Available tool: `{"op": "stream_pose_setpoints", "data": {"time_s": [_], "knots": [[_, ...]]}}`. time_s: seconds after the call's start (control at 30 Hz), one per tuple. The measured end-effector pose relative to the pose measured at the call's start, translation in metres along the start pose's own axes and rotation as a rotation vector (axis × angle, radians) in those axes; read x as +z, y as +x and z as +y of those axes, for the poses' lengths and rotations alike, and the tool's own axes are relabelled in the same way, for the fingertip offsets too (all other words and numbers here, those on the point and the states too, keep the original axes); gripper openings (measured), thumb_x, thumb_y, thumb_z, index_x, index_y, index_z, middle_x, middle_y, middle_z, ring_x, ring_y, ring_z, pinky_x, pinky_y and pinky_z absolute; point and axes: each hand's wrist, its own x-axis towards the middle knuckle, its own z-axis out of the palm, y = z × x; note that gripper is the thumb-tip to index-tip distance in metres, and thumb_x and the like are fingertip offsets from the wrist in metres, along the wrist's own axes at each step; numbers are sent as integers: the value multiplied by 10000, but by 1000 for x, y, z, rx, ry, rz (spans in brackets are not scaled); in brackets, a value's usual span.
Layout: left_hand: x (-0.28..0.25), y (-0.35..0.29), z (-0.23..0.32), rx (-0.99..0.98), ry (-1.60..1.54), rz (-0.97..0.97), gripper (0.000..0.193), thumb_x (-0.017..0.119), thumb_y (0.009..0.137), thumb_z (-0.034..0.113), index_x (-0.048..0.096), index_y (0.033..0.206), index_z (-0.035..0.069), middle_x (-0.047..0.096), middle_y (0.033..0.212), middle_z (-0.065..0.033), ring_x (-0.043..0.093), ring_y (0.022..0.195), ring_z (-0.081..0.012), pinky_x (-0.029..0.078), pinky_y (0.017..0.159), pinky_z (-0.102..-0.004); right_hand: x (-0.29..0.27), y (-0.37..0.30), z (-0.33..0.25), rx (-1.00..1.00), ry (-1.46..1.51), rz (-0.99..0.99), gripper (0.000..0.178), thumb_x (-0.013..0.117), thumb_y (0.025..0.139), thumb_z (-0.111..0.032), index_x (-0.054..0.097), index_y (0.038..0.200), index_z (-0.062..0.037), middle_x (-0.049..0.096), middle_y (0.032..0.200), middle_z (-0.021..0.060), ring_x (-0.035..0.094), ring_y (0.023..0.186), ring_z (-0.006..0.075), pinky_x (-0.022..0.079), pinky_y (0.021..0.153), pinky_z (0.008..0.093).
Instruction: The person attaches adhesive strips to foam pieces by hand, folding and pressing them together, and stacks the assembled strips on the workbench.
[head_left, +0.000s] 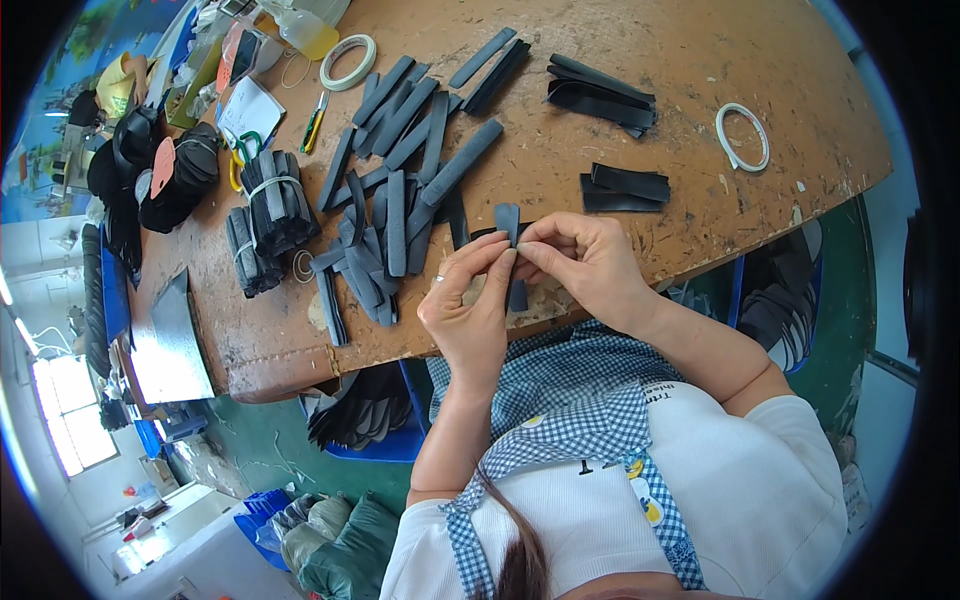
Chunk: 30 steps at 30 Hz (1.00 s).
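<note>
Close to the table's front edge, my left hand [470, 300] and my right hand [590, 262] meet at one dark grey strip [508, 217]. Both thumbs and forefingers pinch it near its middle, so that part is hidden. Its upper end sticks out above my fingers and its lower end hangs below them. A ring sits on a finger of my left hand. Just left of my hands lies a loose heap of similar grey strips [397, 215]. Beyond my right hand rest two small stacks of flat black strips, a nearer stack [625, 188] and a farther stack [600, 92].
Tied bundles of strips [278, 205] stand at the left, near scissors [240, 160] and a green cutter knife [315, 122]. A tape roll [348, 62] lies at the back, a thin white ring [742, 137] at the right. Blue bins [385, 440] sit below the table [700, 60].
</note>
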Motion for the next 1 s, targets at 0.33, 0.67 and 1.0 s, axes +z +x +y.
{"op": "stream_pose_setpoints", "data": {"time_s": [0.33,0.67,1.0], "knots": [[-14,6,8,-61,36,-133,105,744,855,-19,764,957,-30,756,1033,-135,702,974,-196,542,873,-313,-1,4,-13,-105,-244,-44,155,642,959,-48,708,1020,78,751,851,127,741,776,153,596,702,263],[-10,4,22,-171,-125,-70,90,701,865,-51,740,944,-32,734,1039,-113,698,893,-149,575,827,-279,12,-3,-11,-367,-430,65,97,680,899,-54,684,931,38,719,840,144,749,767,214,588,664,302],[-14,3,21,-202,-206,-17,119,687,904,-41,732,1014,-44,723,1033,-84,660,855,-94,542,789,-233,19,-3,-9,-443,-449,80,117,687,906,-54,698,978,37,718,891,143,732,757,229,582,671,316]]}}
